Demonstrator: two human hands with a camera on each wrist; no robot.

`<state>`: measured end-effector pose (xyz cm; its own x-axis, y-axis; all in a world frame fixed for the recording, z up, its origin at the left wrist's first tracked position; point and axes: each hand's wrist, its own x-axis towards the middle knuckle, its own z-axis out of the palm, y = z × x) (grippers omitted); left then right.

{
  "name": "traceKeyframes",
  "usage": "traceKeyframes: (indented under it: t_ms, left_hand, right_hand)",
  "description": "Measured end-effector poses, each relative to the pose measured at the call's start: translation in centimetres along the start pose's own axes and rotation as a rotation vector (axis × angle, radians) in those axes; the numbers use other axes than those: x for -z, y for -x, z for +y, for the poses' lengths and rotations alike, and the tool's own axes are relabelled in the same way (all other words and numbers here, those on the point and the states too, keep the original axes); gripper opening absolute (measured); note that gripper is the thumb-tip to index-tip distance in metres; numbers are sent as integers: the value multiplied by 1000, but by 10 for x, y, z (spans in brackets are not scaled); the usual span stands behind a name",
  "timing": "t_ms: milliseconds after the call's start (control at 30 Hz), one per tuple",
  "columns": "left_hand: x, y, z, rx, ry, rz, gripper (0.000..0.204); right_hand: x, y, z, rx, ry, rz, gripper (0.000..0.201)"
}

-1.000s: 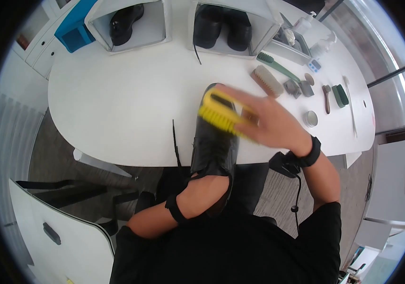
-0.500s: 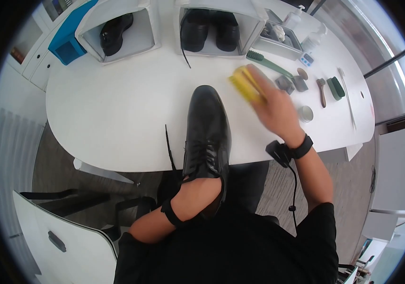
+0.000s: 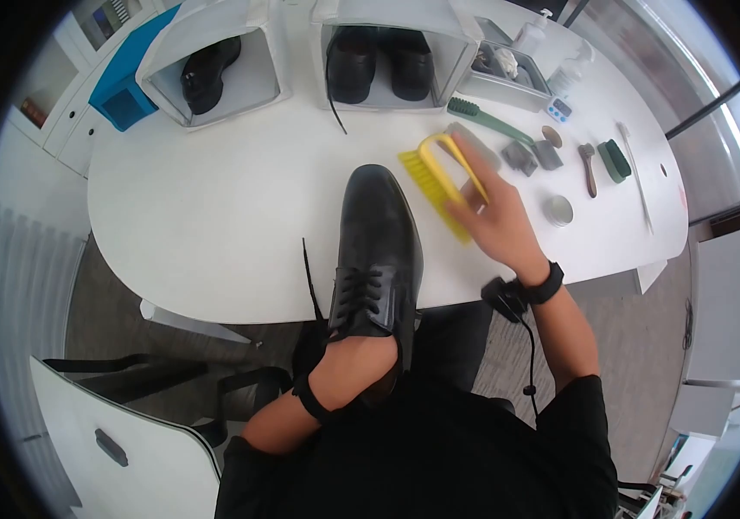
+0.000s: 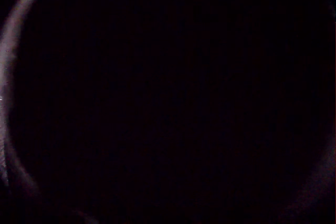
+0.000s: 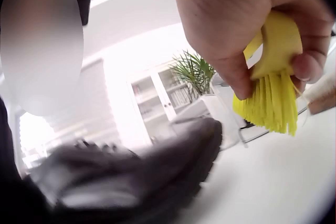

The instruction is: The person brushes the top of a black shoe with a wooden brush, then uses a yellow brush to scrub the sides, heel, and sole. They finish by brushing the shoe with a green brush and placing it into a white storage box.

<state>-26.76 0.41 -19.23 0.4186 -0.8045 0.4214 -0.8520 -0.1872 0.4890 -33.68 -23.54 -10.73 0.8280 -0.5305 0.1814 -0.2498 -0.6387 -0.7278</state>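
A black leather lace-up shoe (image 3: 376,216) points away from me over the table's front edge, seen blurred in the right wrist view. My left hand (image 3: 357,363) reaches into its opening, with the fingers hidden inside; the left wrist view is almost wholly dark. To the right of the toe, my right hand (image 3: 501,221) grips a yellow scrub brush (image 3: 433,180) by its looped handle. Thumb and fingers wrap the handle in the right wrist view, and the yellow bristles (image 5: 270,103) hang below them, apart from the shoe.
At the back of the white table (image 3: 180,225) stand white boxes with black shoes (image 3: 353,73) inside. On the right lie a green long-handled brush (image 3: 491,119), grey blocks (image 3: 519,157), a round tin (image 3: 558,210), a small wooden-handled brush (image 3: 589,170) and a green brush (image 3: 615,161).
The yellow brush was over the shoe's toe; my right hand has carried it off to the right, clear of the shoe. The left hand stays in the shoe.
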Motion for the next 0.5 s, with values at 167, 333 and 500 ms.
traceKeyframes:
  t_ms: [167,333,500]
  left_hand:
    - [-1,-2,-10,23,4,-211,50]
    - [8,-3,-11,-59,-3,-238,53]
    - [2,6,-15,-46,73,-177,52]
  right_hand:
    - [-4,12,-13,78,-136,-133,84]
    - [1,12,-12,0,71,39,84]
    - [-2,20,-26,69,-98,-186,85]
